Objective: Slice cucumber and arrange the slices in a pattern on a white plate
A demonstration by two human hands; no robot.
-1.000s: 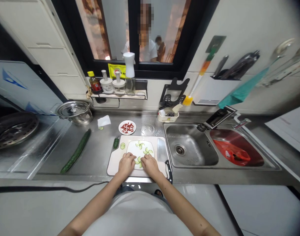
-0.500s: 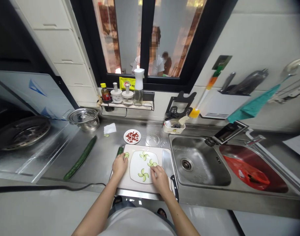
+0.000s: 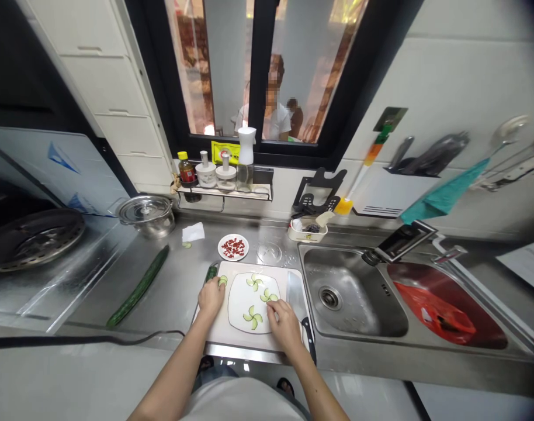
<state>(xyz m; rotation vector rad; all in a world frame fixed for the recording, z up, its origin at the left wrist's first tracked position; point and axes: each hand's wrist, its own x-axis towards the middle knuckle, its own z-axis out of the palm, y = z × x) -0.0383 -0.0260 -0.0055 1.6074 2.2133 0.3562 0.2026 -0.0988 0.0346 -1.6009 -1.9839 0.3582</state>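
A white square plate (image 3: 245,313) lies on a pale cutting board (image 3: 218,333), bearing several green cucumber slices (image 3: 253,317) set in pinwheel shapes. My right hand (image 3: 285,324) is at the plate's right edge, its fingers closed at the right-hand pinwheel (image 3: 269,295); whether they grip a slice is too small to tell. My left hand (image 3: 211,298) rests at the board's left side, fingers bent by a few loose slices (image 3: 222,280) and a cucumber piece (image 3: 211,271). A knife (image 3: 295,289) lies on the board's right side.
A whole cucumber (image 3: 139,286) lies on the left counter (image 3: 92,286), below a lidded pot (image 3: 147,215). Behind the board stands a small plate of red bits (image 3: 233,248). The sink (image 3: 354,292) is on the right. A person (image 3: 273,117) shows in the window.
The view has shifted slightly, so the counter sits a little lower and further left. My right hand stays by the right-hand pinwheel; my left hand remains beside the loose slices.
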